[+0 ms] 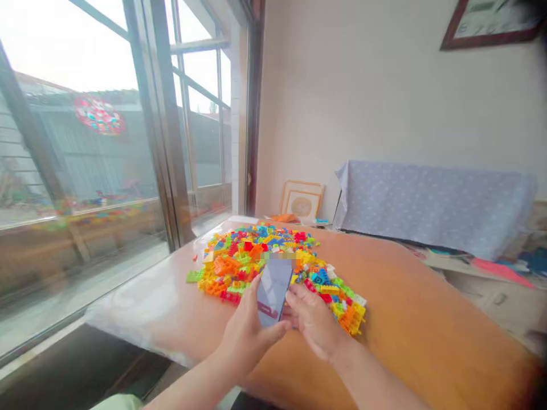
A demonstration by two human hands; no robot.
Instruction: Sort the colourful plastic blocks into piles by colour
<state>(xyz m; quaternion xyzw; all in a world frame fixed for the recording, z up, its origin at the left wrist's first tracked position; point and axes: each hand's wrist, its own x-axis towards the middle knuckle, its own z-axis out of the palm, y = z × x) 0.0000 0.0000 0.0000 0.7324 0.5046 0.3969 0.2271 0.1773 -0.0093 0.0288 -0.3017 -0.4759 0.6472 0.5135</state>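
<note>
A smartphone (273, 293) with a lit, greyish screen is held up over the table in front of me. My left hand (250, 324) wraps round its left side, the thumb across the lower edge. At the phone's right edge, my right hand (314, 319) is closed with curled fingers against it; some fingertips are hidden behind the phone. Just beyond both hands spreads a heap of colourful toy building bricks (226, 265), with more bricks (337, 290) reaching to the right of my right hand.
The wooden table (410, 319) has a clear plastic cover at left. Windows (94, 142) run along the left side. Against the back wall are a cloth-covered object (427, 199) and leaning frames (301, 202). A framed clock or picture (491, 23) hangs at upper right.
</note>
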